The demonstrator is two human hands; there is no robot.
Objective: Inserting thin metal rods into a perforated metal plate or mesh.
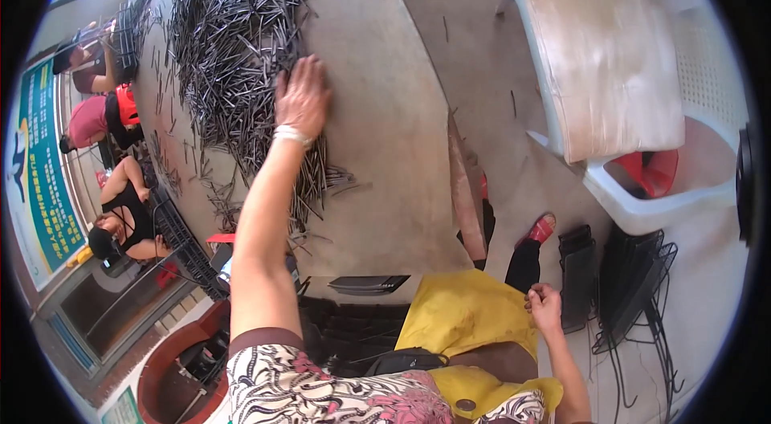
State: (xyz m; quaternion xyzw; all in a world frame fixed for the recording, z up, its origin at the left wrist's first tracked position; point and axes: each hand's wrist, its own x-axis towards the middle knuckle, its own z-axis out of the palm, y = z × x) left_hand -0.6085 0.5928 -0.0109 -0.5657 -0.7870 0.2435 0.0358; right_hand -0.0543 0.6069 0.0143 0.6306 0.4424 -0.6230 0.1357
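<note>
A big heap of thin dark sticks or strips (233,63) is spread over the grey tabletop (385,143). My left hand (303,99), with a pale bracelet at the wrist, reaches out over the heap's right edge. Its fingers are stretched and lie flat by the sticks, gripping none that I can see. Low on the right, my right hand (544,307) is held beside the yellow apron (466,311) on my lap, away from the table. Its fingers are curled together, and whether they hold something small is hidden.
A pale chair (658,199) with a cushion (598,59) stands at right. Black wire-and-panel racks (614,279) are near the red shoe (544,227). Black slatted racks (181,235) stand along the table's left side, where several people sit. A brown-red tub (165,368) is at lower left.
</note>
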